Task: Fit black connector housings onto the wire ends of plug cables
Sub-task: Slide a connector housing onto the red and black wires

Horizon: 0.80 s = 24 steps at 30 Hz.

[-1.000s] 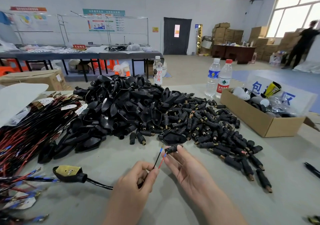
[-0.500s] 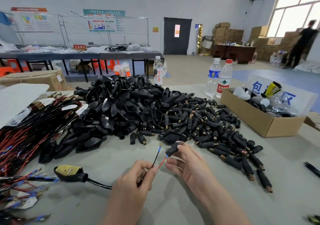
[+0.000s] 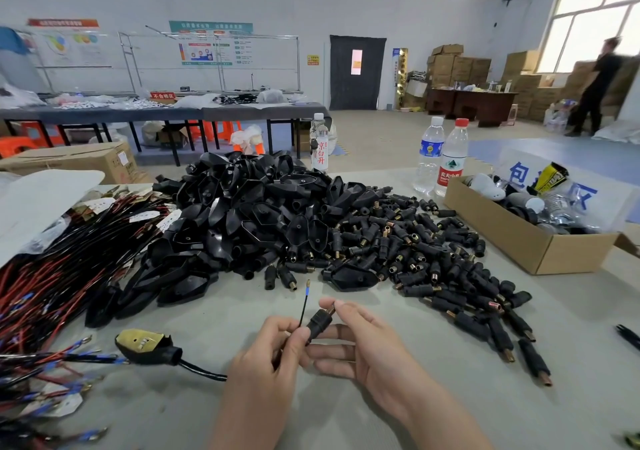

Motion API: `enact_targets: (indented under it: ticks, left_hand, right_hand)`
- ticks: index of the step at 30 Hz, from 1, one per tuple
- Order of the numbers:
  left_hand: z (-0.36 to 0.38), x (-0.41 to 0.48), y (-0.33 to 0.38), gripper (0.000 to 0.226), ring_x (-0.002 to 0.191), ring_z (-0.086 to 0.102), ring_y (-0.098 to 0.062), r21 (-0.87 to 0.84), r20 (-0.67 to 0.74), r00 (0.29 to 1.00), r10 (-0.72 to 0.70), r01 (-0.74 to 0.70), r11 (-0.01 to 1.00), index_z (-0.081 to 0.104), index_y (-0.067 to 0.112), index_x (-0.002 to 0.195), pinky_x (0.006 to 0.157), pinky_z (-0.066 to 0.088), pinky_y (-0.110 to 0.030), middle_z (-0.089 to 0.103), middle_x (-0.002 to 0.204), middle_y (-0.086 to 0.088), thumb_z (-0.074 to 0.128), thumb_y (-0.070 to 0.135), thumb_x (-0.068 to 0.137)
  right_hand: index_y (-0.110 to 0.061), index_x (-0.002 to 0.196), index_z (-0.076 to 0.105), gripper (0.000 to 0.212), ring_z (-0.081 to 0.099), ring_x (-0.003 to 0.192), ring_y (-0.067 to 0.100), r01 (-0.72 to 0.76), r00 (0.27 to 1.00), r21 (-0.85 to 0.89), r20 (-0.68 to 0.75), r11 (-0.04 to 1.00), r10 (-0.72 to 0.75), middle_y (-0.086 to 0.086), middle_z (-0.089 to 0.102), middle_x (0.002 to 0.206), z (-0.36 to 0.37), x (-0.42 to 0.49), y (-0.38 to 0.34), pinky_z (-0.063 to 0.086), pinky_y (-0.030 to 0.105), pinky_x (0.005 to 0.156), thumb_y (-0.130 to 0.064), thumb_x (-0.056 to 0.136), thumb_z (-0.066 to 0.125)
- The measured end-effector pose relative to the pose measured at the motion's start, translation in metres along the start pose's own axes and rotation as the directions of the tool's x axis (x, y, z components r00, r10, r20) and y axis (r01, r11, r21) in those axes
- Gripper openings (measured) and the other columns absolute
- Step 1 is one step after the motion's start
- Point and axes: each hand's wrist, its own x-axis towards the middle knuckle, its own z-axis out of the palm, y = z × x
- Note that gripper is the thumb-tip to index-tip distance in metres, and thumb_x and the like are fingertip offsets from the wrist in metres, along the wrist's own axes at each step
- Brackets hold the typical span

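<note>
By the right hand point(image 3: 360, 342) a black housing point(image 3: 320, 321) was pinched, its lower end against the left hand point(image 3: 273, 356), in which the wire point(image 3: 304, 302) was gripped. Both were held just before the pile point(image 3: 398, 241); the plug point(image 3: 147, 345) lay before its left side.

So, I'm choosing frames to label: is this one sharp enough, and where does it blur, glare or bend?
Head view: left hand, right hand, housing and wire are sharp; the person by the window is motion-smeared; the window is blown out white; the wide lens bows the room's edges; the loose wires at lower left are soft.
</note>
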Motion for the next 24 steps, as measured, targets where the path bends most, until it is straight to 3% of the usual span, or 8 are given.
enact_targets:
  ticks: [6, 9, 12, 16, 18, 20, 22, 24]
  left_hand:
    - [-0.002, -0.001, 0.006, 0.022, 0.055, 0.059, -0.008, -0.005, 0.024, 1.000, 0.000, 0.000, 1.000, 0.057, 0.047, 0.097, 0.059, 0.052, -0.032, 0.071, 0.078, 0.016, 0.044, 0.061, 0.088]
    - [-0.004, -0.003, 0.010, 0.031, 0.069, 0.065, -0.011, 0.012, -0.019, 1.000, -0.010, 0.010, 1.000, 0.061, 0.043, 0.094, 0.070, 0.051, -0.029, 0.069, 0.078, 0.014, 0.043, 0.067, 0.084]
    - [-0.002, -0.003, 0.015, 0.016, 0.086, 0.064, -0.007, 0.043, -0.040, 0.999, 0.009, -0.007, 0.999, 0.063, 0.040, 0.090, 0.076, 0.046, -0.016, 0.068, 0.092, 0.022, 0.053, 0.052, 0.093]
    - [-0.002, -0.002, 0.022, 0.017, 0.098, 0.062, -0.003, 0.014, -0.014, 1.000, -0.005, 0.005, 1.000, 0.067, 0.038, 0.082, 0.081, 0.045, -0.016, 0.061, 0.115, 0.025, 0.057, 0.045, 0.094]
    - [-0.005, -0.001, 0.024, 0.015, 0.090, 0.065, -0.005, -0.075, 0.020, 0.999, -0.044, 0.045, 0.996, 0.068, 0.040, 0.085, 0.079, 0.046, -0.019, 0.067, 0.105, 0.019, 0.058, 0.050, 0.088]
    - [-0.009, 0.000, 0.026, 0.025, 0.079, 0.065, -0.017, -0.202, 0.080, 0.992, -0.100, 0.115, 0.973, 0.070, 0.038, 0.085, 0.075, 0.048, -0.034, 0.073, 0.090, 0.005, 0.059, 0.059, 0.079]
    - [-0.011, 0.003, 0.028, 0.026, 0.081, 0.066, -0.019, -0.315, 0.112, 0.982, -0.151, 0.179, 0.932, 0.069, 0.033, 0.085, 0.079, 0.050, -0.042, 0.073, 0.079, -0.002, 0.067, 0.058, 0.079]
    - [-0.011, 0.006, 0.027, 0.029, 0.078, 0.066, -0.011, -0.404, 0.095, 0.978, -0.188, 0.210, 0.890, 0.070, 0.020, 0.083, 0.081, 0.050, -0.027, 0.071, 0.072, -0.002, 0.073, 0.048, 0.083]
  right_hand:
    - [-0.009, 0.106, 0.074, 0.022, 0.074, 0.087, 0.031, 0.080, 0.990, 0.020, -0.117, 0.997, -0.077, 0.018, 0.071, 0.109, -0.002, 0.002, -0.001, 0.059, 0.035, 0.063, -0.022, 0.099, 0.057]
    - [-0.008, 0.102, 0.076, 0.022, 0.074, 0.082, 0.021, 0.125, 0.979, 0.020, -0.167, 0.992, -0.120, 0.012, 0.076, 0.096, -0.001, 0.003, -0.002, 0.059, 0.034, 0.063, -0.020, 0.099, 0.058]
    - [-0.009, 0.102, 0.076, 0.022, 0.073, 0.074, 0.018, 0.153, 0.970, 0.046, -0.200, 0.987, -0.141, 0.013, 0.075, 0.086, 0.000, 0.002, -0.002, 0.058, 0.031, 0.060, -0.020, 0.100, 0.057]
    - [-0.009, 0.100, 0.075, 0.022, 0.071, 0.082, 0.024, 0.194, 0.952, 0.047, -0.249, 0.980, -0.176, 0.013, 0.074, 0.098, -0.005, 0.004, -0.004, 0.058, 0.030, 0.063, -0.019, 0.100, 0.056]
    - [-0.010, 0.098, 0.074, 0.021, 0.069, 0.084, 0.026, 0.200, 0.940, 0.038, -0.290, 0.979, -0.181, 0.012, 0.074, 0.099, -0.008, 0.006, -0.005, 0.059, 0.031, 0.066, -0.019, 0.100, 0.055]
    - [-0.011, 0.096, 0.074, 0.022, 0.067, 0.083, 0.026, 0.201, 0.934, 0.029, -0.307, 0.979, -0.183, 0.009, 0.074, 0.096, -0.010, 0.008, -0.004, 0.058, 0.031, 0.064, -0.018, 0.101, 0.053]
    - [-0.010, 0.099, 0.071, 0.023, 0.068, 0.084, 0.029, 0.201, 0.938, 0.023, -0.291, 0.979, -0.186, 0.005, 0.075, 0.093, -0.010, 0.008, -0.004, 0.058, 0.031, 0.061, -0.018, 0.103, 0.050]
    - [-0.010, 0.101, 0.069, 0.024, 0.069, 0.081, 0.028, 0.197, 0.941, 0.026, -0.287, 0.980, -0.182, 0.004, 0.076, 0.092, -0.010, 0.007, -0.005, 0.058, 0.032, 0.059, -0.018, 0.104, 0.047]
